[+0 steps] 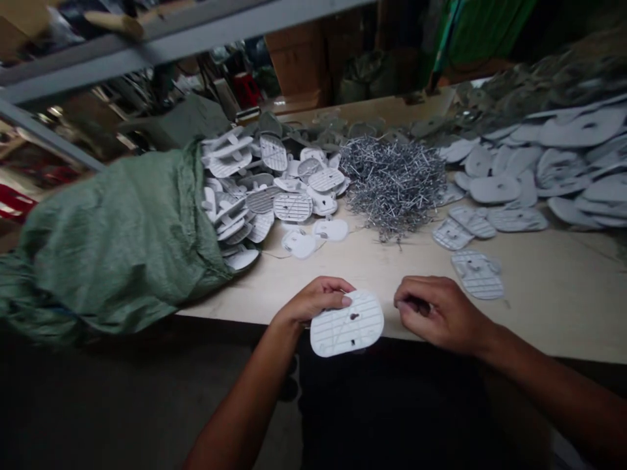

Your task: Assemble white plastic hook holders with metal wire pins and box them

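My left hand (316, 301) is closed on a white ribbed plastic plate (347, 324), held flat at the table's front edge with its grooved side and small holes facing up. Just right of the plate, my right hand (435, 310) rests on the table with its fingers curled in a pinch; what it holds is too small to make out. A tangled pile of thin metal pins (392, 183) lies behind the hands in the middle of the table.
A green woven sack (117, 241) lies on its side at the left, spilling more white plates (264, 189) onto the wooden table (539, 294). A big spread of plates (548, 163) covers the right. Grey metal shelf rails (147, 49) cross overhead.
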Demonstrator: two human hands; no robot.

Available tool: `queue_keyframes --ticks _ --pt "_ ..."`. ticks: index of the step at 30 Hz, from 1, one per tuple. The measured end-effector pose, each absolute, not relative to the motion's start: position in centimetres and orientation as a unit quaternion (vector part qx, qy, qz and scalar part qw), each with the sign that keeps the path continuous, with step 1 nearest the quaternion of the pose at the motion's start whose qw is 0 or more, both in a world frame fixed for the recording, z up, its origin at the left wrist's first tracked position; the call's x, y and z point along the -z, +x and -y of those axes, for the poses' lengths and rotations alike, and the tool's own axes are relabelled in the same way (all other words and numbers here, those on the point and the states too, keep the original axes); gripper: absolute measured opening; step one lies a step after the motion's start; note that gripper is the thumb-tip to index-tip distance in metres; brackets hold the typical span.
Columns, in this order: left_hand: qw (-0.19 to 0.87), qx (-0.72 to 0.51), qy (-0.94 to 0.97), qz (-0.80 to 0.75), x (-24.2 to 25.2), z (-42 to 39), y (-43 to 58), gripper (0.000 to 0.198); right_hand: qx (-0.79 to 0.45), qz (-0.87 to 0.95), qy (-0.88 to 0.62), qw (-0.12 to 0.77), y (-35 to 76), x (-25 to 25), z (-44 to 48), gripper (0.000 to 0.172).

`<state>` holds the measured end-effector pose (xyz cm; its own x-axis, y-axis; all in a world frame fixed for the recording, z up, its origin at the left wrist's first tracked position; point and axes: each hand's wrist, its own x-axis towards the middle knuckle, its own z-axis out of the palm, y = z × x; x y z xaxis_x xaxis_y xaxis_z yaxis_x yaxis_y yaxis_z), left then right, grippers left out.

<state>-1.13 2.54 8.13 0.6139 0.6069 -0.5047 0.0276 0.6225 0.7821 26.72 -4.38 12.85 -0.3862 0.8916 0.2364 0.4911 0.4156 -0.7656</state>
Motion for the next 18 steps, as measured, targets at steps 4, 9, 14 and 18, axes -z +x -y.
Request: queue_keyframes --ticks 4,9,14,18 --pt "0.82 -0.187 0.366 -0.397 -8.0 -2.2 -1.1 0.048 -0.355 0.763 -0.451 0.296 27.5 -12.9 5.7 0.017" --pt "0.866 -0.225 0.28 -0.347 -6.0 -1.6 -0.4 0.042 -0.347 0.767 -0.46 0.283 27.5 -12.3 6.5 0.039" --pt "0.887 -0.277 0.199 -0.312 -4.4 1.1 1.8 0.027 -0.365 0.741 -0.464 0.321 27.6 -12.2 6.1 0.018" --pt "0.924 -0.259 0.112 -0.257 -4.2 3.8 3.8 0.015 -0.435 0.653 -0.499 0.368 27.1 -12.6 5.1 0.052"
